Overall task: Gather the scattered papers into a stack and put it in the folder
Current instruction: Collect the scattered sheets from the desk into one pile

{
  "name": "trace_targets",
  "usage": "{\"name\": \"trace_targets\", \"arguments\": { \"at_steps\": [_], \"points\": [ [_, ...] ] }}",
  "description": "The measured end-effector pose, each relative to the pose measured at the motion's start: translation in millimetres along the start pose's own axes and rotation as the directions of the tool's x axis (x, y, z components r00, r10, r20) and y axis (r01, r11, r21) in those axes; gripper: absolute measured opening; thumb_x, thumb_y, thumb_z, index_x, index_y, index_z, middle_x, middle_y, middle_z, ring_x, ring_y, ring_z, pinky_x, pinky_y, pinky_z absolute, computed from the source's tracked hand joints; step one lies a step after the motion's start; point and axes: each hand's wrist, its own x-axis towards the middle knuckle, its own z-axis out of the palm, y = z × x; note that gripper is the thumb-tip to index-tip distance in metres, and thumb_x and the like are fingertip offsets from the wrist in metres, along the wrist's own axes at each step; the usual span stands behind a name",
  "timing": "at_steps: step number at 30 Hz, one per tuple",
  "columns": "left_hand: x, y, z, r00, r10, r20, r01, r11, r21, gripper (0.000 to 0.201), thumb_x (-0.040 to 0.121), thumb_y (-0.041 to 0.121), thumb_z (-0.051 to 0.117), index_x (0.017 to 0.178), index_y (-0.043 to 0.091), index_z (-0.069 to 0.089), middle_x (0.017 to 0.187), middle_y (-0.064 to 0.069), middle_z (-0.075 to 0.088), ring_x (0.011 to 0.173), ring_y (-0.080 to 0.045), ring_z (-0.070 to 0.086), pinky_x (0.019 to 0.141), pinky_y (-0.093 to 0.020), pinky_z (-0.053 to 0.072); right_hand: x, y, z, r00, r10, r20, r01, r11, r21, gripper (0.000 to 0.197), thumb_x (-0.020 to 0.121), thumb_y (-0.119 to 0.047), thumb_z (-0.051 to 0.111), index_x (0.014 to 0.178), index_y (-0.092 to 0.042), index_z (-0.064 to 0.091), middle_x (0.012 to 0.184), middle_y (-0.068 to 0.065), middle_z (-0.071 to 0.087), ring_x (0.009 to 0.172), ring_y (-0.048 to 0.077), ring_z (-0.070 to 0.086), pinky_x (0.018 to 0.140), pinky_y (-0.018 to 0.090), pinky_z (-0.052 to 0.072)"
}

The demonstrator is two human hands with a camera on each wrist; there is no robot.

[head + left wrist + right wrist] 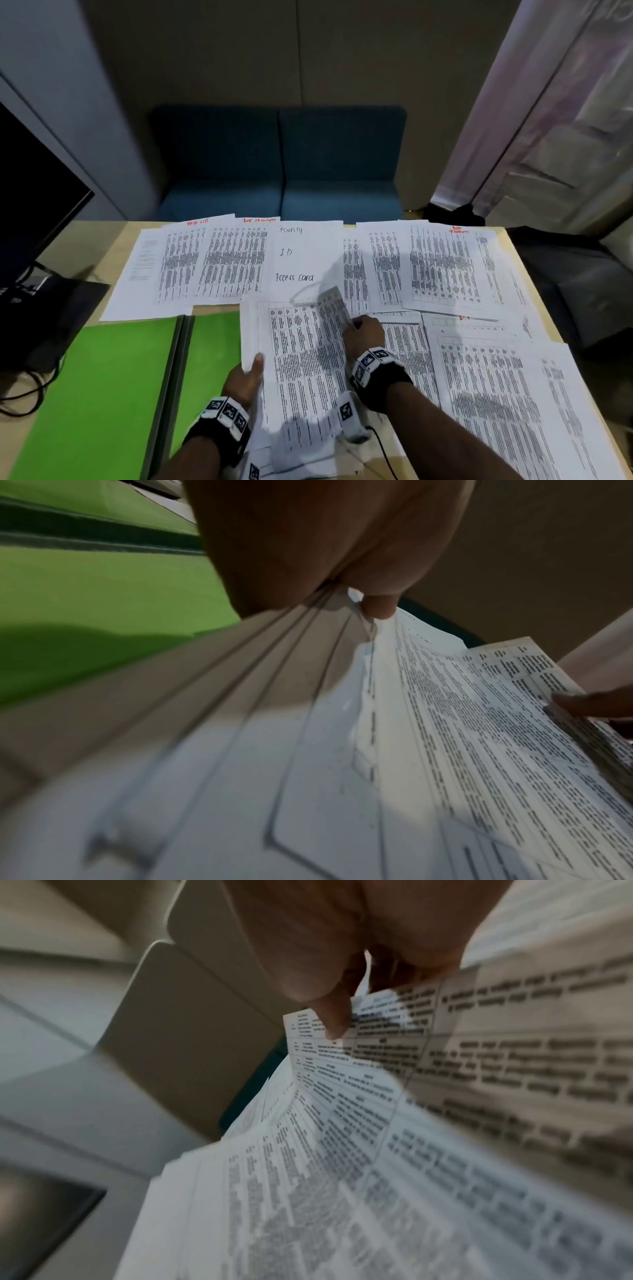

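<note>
Spanning most of the view, the pale wooden table [85, 253] is overlaid by loose printed sheets [442, 267] fanned along its far and right sides, with a blue sofa [279, 164] behind and a dark monitor [30, 205] with cables at the left edge. Nearer, the green folder [102, 387] lies open and flat at the left, its right leaf partly covered by the gathered stack of papers [305, 359]. Smallest, the left hand [245, 378] pinches that stack's left edge, thumb on top, while the right hand [364, 334] grips its upper right corner, curling it upward.
</note>
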Motion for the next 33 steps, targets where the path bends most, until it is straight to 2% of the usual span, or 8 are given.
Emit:
{"name": "trace_targets", "arguments": {
  "at_steps": [4,7,10,15,19,25,28,33],
  "points": [
    [2.5,-3.0,1.5,1.0,0.013,0.004,-0.012,0.999,-0.037,0.1,0.06,0.088,0.034,0.1,0.004,0.068,0.106,-0.02,0.068,0.1,-0.03,0.063,0.09,-0.032,0.045,3.1,2.1,-0.8,0.999,0.042,-0.017,-0.04,0.996,0.083,0.024,0.09,-0.02,0.06,0.104,-0.001,0.068,0.1,0.017,0.07,0.092,0.03,0.065,0.072,0.026,0.045],
    [2.8,-2.9,3.3,0.997,0.071,0.008,-0.069,0.988,-0.139,0.063,0.075,0.053,0.068,0.111,0.002,0.063,0.113,-0.015,0.066,0.105,-0.027,0.06,0.091,-0.032,0.043,-2.5,-6.0,4.8,0.999,-0.022,0.034,0.019,0.996,0.087,0.023,0.091,-0.016,0.058,0.107,-0.003,0.067,0.101,0.012,0.071,0.084,0.024,0.063,0.072,0.026,0.046],
    [6.3,-8.9,3.8,0.994,0.11,-0.012,-0.111,0.991,-0.071,0.032,0.077,0.022,0.076,0.099,0.005,0.06,0.097,-0.015,0.065,0.092,-0.028,0.061,0.08,-0.033,0.046,-2.5,-9.0,11.5,0.973,-0.166,0.16,0.166,0.986,0.017,0.029,0.088,-0.019,0.061,0.115,-0.011,0.065,0.109,0.009,0.069,0.094,0.024,0.066,0.085,0.033,0.052],
    [-0.6,0.1,9.0,0.979,0.187,-0.087,-0.191,0.981,-0.041,0.023,0.079,0.015,0.073,0.089,-0.001,0.061,0.079,-0.017,0.063,0.072,-0.027,0.057,0.067,-0.032,0.048,-2.1,2.7,-11.5,0.964,-0.162,0.212,0.188,0.976,-0.111,0.059,0.087,-0.035,0.062,0.138,-0.013,0.042,0.133,0.007,0.047,0.125,0.023,0.047,0.106,0.036,0.039],
    [-5.1,22.3,25.2,0.971,0.235,-0.047,-0.239,0.967,-0.093,0.019,0.079,0.01,0.073,0.087,-0.001,0.06,0.08,-0.017,0.063,0.073,-0.025,0.056,0.067,-0.026,0.041,-0.3,24.7,-40.4,0.967,-0.123,0.223,0.143,0.987,-0.078,0.068,0.089,-0.041,0.059,0.144,-0.012,0.03,0.138,0.012,0.049,0.125,0.03,0.049,0.099,0.033,0.04],
    [-4.3,31.7,51.6,0.959,0.261,0.107,-0.257,0.965,-0.051,0.027,0.081,0.009,0.071,0.103,-0.004,0.064,0.101,-0.022,0.067,0.089,-0.026,0.06,0.081,-0.032,0.044,3.1,63.8,-90.9,0.998,-0.045,0.054,0.041,0.996,0.077,0.045,0.09,-0.03,0.061,0.131,-0.016,0.048,0.094,0.001,0.065,0.079,0.016,0.063,0.069,0.029,0.053],
    [-5.0,32.1,59.5,0.96,0.251,0.128,-0.251,0.968,-0.012,0.029,0.082,0.01,0.07,0.105,-0.006,0.064,0.103,-0.023,0.067,0.089,-0.026,0.06,0.081,-0.03,0.044,9.0,94.7,-132.7,0.984,0.028,-0.175,-0.031,0.999,-0.016,0.034,0.089,-0.018,0.062,0.122,-0.012,0.057,0.101,0.007,0.067,0.092,0.023,0.063,0.077,0.021,0.043],
    [-7.7,34.0,71.1,0.963,0.23,0.139,-0.233,0.973,0.002,0.034,0.083,0.01,0.069,0.113,-0.005,0.062,0.111,-0.021,0.066,0.091,-0.022,0.057,0.084,-0.028,0.042,12.4,150.3,-180.0,0.889,0.228,-0.398,-0.337,0.914,-0.227,0.051,0.08,-0.028,0.07,0.125,-0.014,0.051,0.128,0.015,0.049,0.122,0.034,0.043,0.097,0.048,0.04]
  ]
}}
